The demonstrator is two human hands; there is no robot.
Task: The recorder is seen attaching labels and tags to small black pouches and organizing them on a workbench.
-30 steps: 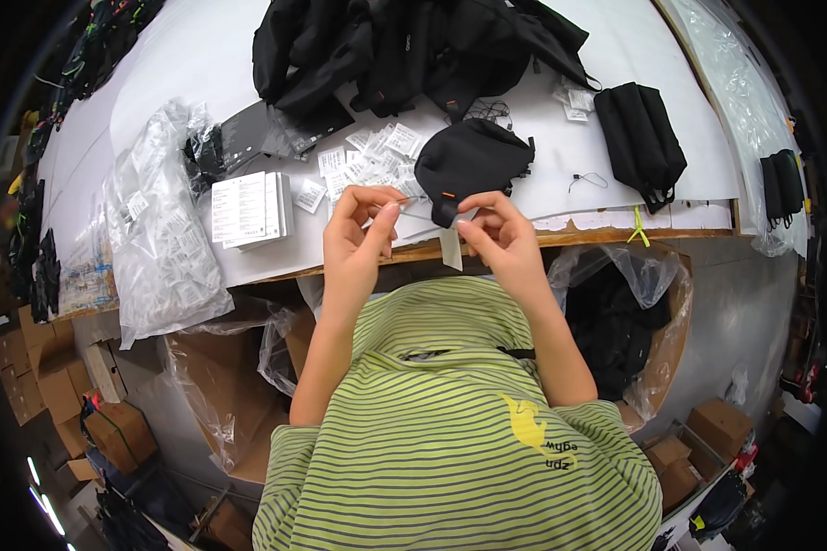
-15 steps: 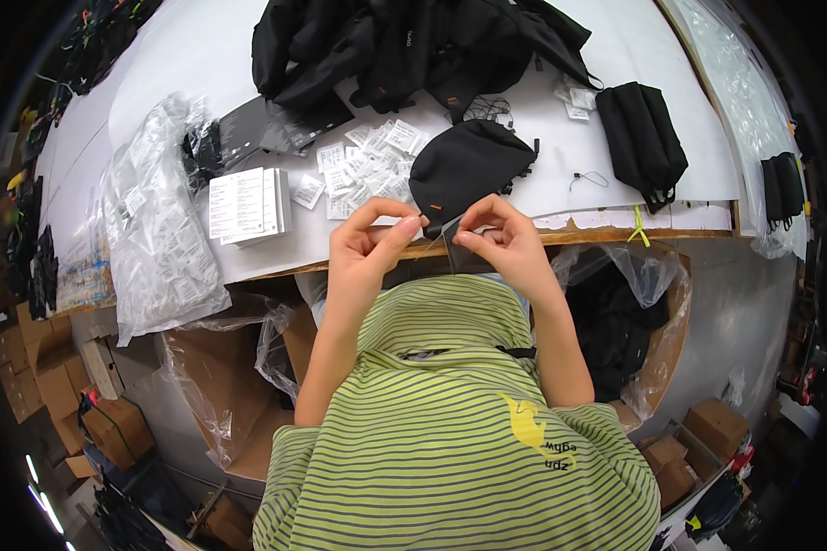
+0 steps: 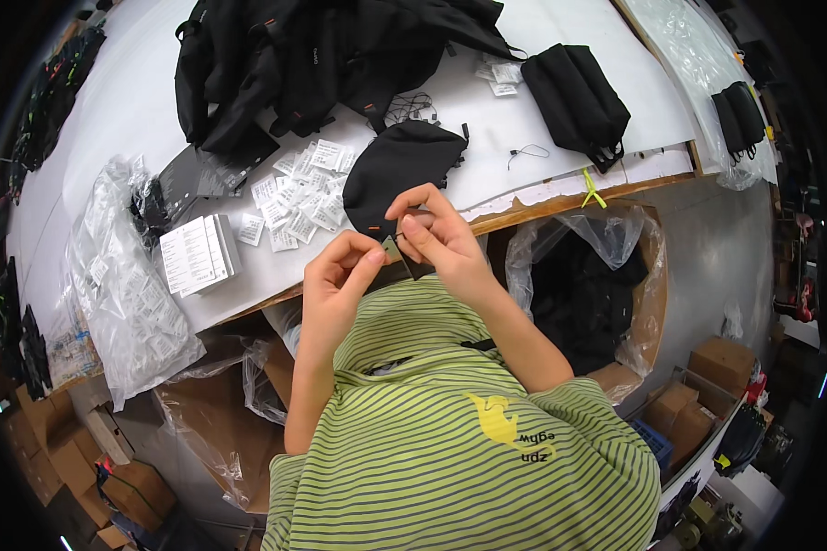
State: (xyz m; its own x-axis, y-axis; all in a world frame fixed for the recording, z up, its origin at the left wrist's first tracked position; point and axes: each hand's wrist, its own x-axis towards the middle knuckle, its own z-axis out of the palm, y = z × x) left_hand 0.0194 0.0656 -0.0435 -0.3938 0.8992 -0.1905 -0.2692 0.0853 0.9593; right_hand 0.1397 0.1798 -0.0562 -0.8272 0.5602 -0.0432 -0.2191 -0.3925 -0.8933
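Note:
A black fabric pouch (image 3: 400, 174) with a small orange tab lies at the table's front edge, just beyond my hands. My left hand (image 3: 340, 275) pinches a small dark tag (image 3: 410, 264) by its upper edge, thumb against forefinger. Close beside it, my right hand (image 3: 443, 246) is closed at the fingertips on what looks like the tag's thin cord, mostly hidden by the fingers. The tag hangs between both hands, near the pouch's orange tab. Behind the pouch lies a tangle of thin black cords (image 3: 412, 108).
White printed packets (image 3: 308, 188) lie heaped left of the pouch, beside a stack of white cards (image 3: 193, 257) and a clear bag of packets (image 3: 129, 285). Black bags (image 3: 312, 64) pile up behind. A folded black bag (image 3: 576, 106) lies right. Below stands a plastic-lined carton (image 3: 652, 303).
My right hand has come over toward the left hand and turned, its fingers now higher. The dark tag shows between the hands. The whole view has shifted and tilted.

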